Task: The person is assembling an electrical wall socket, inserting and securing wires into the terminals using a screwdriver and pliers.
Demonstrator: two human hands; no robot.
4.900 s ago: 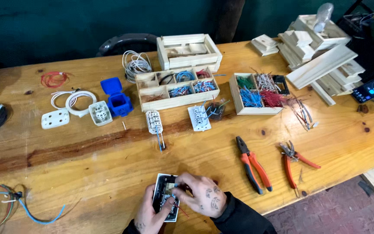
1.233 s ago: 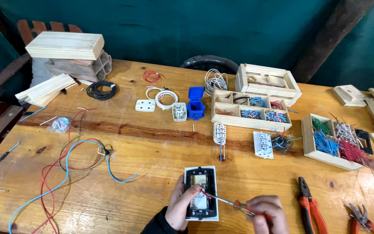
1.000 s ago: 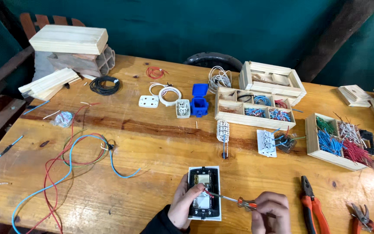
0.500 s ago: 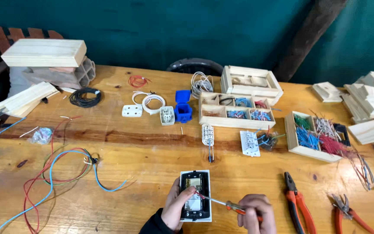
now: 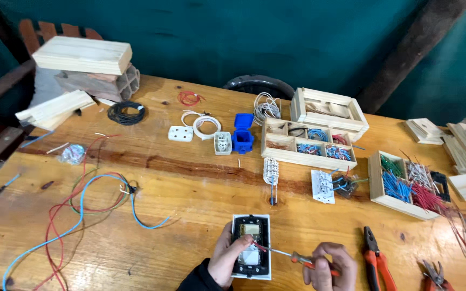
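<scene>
- Orange-handled screwdriver (image 5: 297, 257) is pinched in the right hand (image 5: 330, 267), fingers curled round the grip, its thin shaft running left to a red tip inside the switch module (image 5: 251, 246).
- The left hand (image 5: 227, 261) clamps the module's near left edge, thumb pressed onto its face just beside the tip.
- The module, a white frame round a black insert, lies flat on the wooden desk (image 5: 190, 199) at the near edge, centre.
- To do this well, I judge the blade should sit square in the screw, the left hand bearing down so the frame cannot twist; the thumb stands close enough to be caught if the tip slips.
- Just right lie red-handled pliers (image 5: 376, 261); far beyond, a compartment box of wire pieces (image 5: 308, 144).
- Left, loose red and blue wires (image 5: 82, 205) sprawl.
</scene>
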